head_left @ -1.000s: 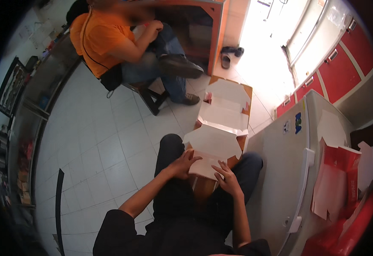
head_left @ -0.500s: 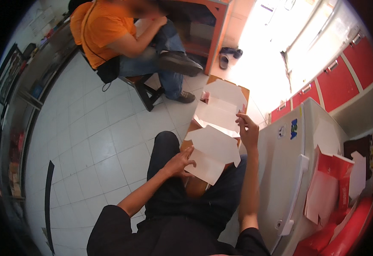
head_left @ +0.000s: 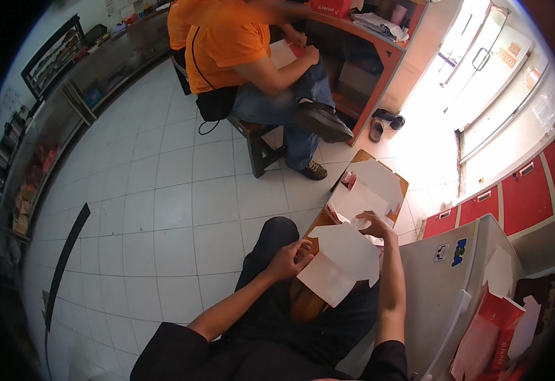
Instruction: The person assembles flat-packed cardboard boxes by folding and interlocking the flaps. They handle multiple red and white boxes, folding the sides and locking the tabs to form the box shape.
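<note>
One white cardboard sheet with angled flaps (head_left: 346, 254) lies on the near end of the narrow brown wooden tabletop (head_left: 307, 305); opened white cardboard box with pink-red corners (head_left: 374, 181) sits just beyond. Left hand (head_left: 291, 259) curled by the sheet's left edge; right hand (head_left: 377, 226) bent over the box's near end. Can't tell on either grip: apart or clamped.

On the bench (head_left: 306, 306), the near carton (head_left: 344, 260) lies before the far carton (head_left: 374, 183). The left hand (head_left: 292, 259) is left of the near carton, the right hand (head_left: 377, 226) by the far carton's near edge. Right stands the fridge (head_left: 439, 267), cabinets (head_left: 523, 202) beyond; far left, a co-worker (head_left: 233, 60) sits on a stool (head_left: 256, 151).
</note>
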Motion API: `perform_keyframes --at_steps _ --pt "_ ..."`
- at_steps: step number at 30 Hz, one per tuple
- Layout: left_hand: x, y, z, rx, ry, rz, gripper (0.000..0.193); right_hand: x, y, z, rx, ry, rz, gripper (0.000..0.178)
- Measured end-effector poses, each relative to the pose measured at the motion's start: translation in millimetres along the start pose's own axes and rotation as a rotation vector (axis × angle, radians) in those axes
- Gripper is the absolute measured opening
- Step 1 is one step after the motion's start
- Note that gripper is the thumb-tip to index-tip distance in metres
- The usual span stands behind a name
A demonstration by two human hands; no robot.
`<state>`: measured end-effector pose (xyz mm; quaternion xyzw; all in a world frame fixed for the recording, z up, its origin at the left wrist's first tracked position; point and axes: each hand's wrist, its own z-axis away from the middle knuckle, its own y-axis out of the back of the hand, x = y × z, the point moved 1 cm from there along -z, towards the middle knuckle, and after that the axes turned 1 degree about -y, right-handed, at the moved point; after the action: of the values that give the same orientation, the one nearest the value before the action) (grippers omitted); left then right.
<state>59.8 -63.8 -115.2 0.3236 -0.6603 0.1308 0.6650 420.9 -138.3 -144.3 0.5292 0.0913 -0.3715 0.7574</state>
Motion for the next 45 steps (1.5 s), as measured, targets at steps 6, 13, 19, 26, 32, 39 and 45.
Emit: perform_keyframes --at_steps 6,13,19,26,32,39,45 --pt "-17 -12 -10 0.051 -0.133 -0.072 0.036 23 8 2 0.048 0.086 0.142 0.060" --pt "-19 -7 -10 0.024 -0.081 -0.041 0.037 2 13 1 0.008 0.009 0.146 0.060" --pt "-12 -3 -8 -0.027 -0.020 -0.077 0.035 -5 16 3 -0.014 -0.054 0.117 0.056" --pt "-22 -2 -7 0.016 -0.074 -0.072 0.034 -31 33 5 0.187 -0.027 0.329 0.022" --pt "-18 -4 -6 0.022 -0.090 -0.071 0.033 -43 62 38 0.506 -0.124 0.285 0.022" --pt "-24 -8 -7 0.065 -0.142 -0.077 0.034 -72 69 64 0.676 0.045 0.417 0.011" --pt "-24 -9 -9 0.039 -0.159 -0.117 0.035 -41 57 56 0.666 0.168 0.581 0.017"
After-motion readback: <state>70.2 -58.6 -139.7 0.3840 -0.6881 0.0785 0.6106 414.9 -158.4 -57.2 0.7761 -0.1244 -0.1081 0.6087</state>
